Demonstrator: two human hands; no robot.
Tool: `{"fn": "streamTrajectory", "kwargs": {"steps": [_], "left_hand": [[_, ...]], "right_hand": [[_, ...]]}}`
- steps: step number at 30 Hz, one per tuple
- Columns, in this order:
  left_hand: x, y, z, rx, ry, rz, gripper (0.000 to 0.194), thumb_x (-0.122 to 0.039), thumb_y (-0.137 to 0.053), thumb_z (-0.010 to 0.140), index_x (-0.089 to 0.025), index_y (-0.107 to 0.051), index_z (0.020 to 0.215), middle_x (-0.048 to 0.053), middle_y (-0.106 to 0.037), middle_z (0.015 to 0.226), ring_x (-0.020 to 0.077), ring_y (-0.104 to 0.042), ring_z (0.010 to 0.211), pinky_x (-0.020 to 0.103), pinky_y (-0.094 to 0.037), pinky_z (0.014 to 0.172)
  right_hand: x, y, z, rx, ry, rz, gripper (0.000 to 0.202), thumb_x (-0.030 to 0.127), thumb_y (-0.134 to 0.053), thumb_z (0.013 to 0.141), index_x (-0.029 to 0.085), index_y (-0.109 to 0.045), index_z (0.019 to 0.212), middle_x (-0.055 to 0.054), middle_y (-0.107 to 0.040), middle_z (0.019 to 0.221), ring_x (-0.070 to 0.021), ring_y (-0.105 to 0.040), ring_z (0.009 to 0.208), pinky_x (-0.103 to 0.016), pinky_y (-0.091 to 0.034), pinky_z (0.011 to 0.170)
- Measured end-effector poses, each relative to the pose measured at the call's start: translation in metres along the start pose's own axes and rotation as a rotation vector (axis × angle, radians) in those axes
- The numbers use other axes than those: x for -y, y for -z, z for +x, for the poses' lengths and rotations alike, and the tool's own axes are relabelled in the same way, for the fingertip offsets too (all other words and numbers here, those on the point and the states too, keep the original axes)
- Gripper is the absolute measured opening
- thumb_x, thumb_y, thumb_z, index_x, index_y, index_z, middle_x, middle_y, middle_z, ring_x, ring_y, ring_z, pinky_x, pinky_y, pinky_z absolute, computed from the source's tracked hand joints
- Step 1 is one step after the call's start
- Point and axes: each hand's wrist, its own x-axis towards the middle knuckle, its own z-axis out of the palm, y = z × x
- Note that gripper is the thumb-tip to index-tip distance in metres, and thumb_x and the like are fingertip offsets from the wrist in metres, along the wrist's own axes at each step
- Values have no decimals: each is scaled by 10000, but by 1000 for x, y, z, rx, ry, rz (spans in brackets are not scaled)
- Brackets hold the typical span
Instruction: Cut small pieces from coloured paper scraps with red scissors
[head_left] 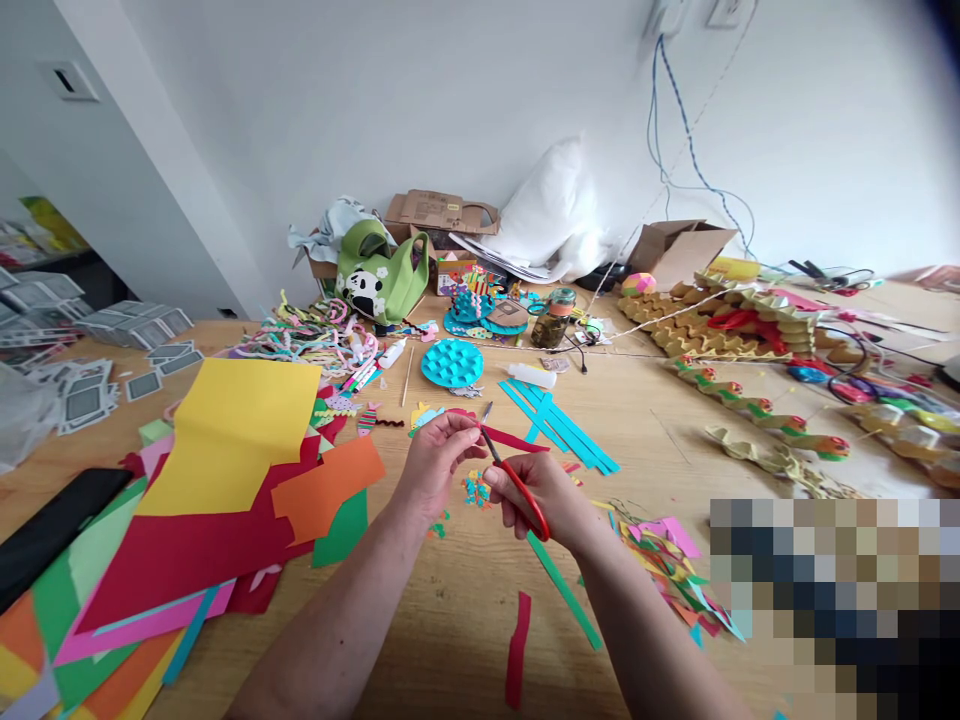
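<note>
My left hand (pixel 444 455) is closed, with fingertips pinching a red paper strip (pixel 521 440) that stretches out to the right behind the scissors. In my right hand (pixel 544 490) are scissors (pixel 516 480) with red handles, their blades pointing up and left at the strip beside my left fingertips. Below the blades lies a small heap of coloured paper snippets (pixel 475 490). Several blue paper strips (pixel 562 425) rest beyond my right hand. A green strip (pixel 564 590) lies under my right forearm, and another red strip (pixel 517 650) is nearer to me.
Coloured paper sheets (pixel 232 440) are piled at left. A round blue piece (pixel 451 362), a white bottle (pixel 532 375) and a glass jar (pixel 553 320) stand farther back. Paper scraps (pixel 667 550) and painted egg-carton strips (pixel 757 408) lie right. A pixelated patch covers the lower right corner.
</note>
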Motion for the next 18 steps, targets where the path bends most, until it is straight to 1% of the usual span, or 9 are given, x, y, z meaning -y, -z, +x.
{"fn": "streamTrajectory", "kwargs": {"steps": [4, 9, 13, 18], "left_hand": [[2, 1, 1, -26, -75, 109, 154, -270, -716, 657, -144, -641, 706, -3, -624, 661, 110, -588, 606, 264, -483, 647], [2, 2, 1, -59, -155, 226, 130, -275, -686, 675, -151, -651, 688, 5, -630, 645, 112, -581, 596, 252, -469, 633], [2, 3, 2, -60, -160, 240, 129, -277, -681, 678, -152, -653, 687, 8, -632, 649, 115, -581, 600, 249, -467, 628], [1, 2, 1, -57, -143, 235, 138, -281, -689, 677, -149, -651, 677, 11, -634, 671, 110, -579, 600, 248, -471, 629]], "right_hand": [[-2, -2, 1, -36, -8, -54, 510, 632, -675, 692, 153, -538, 588, 16, -553, 425, -81, -496, 315, -167, -341, 307], [-2, -3, 2, -42, -23, -60, 508, 635, -672, 693, 157, -538, 584, 20, -547, 423, -82, -497, 320, -170, -345, 308], [-1, -3, 1, -38, -18, -50, 500, 624, -669, 705, 152, -545, 594, 14, -561, 428, -79, -496, 318, -167, -330, 314], [1, -2, 0, -2, -9, -7, 517, 646, -665, 686, 150, -545, 604, 8, -575, 438, -80, -501, 319, -164, -327, 317]]}}
